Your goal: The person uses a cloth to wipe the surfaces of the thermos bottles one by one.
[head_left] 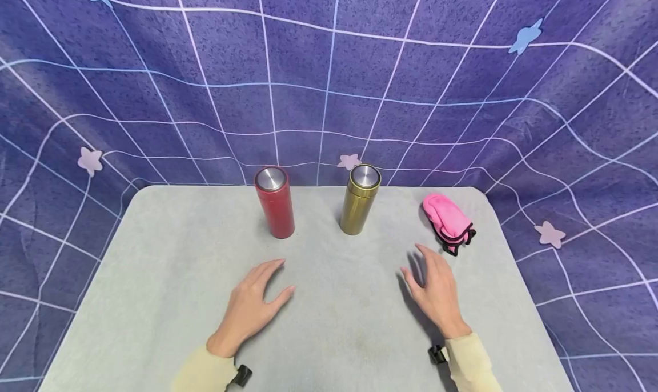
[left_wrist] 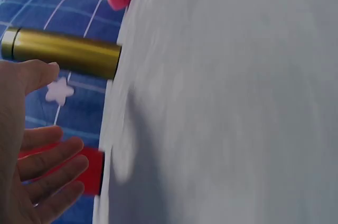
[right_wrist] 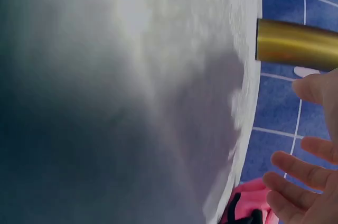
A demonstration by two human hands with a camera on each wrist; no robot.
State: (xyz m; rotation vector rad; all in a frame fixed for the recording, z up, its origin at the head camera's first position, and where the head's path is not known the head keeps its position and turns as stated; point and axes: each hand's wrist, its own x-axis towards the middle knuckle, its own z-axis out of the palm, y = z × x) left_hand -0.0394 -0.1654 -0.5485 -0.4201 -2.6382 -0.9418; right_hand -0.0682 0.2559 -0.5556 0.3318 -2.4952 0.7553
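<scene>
A red flask (head_left: 278, 209) with a steel-topped lid stands upright on the pale table, left of centre. To its right, a gold flask (head_left: 356, 208) of similar shape also stands upright. A pink pouch (head_left: 448, 219) with black trim lies near the far right corner. My left hand (head_left: 252, 303) is held in front of the red flask, thumb spread from the fingers, touching nothing. Nearest to the pouch is my right hand (head_left: 434, 286), its fingers spread and holding nothing. In the left wrist view, the fingers partly cover the red flask (left_wrist: 94, 171).
The pale table (head_left: 334, 323) has rounded far corners. Behind it and along both sides hangs a purple-blue cloth (head_left: 298, 106) with a line grid and star shapes. Each wrist carries a small black device at the cream sleeve.
</scene>
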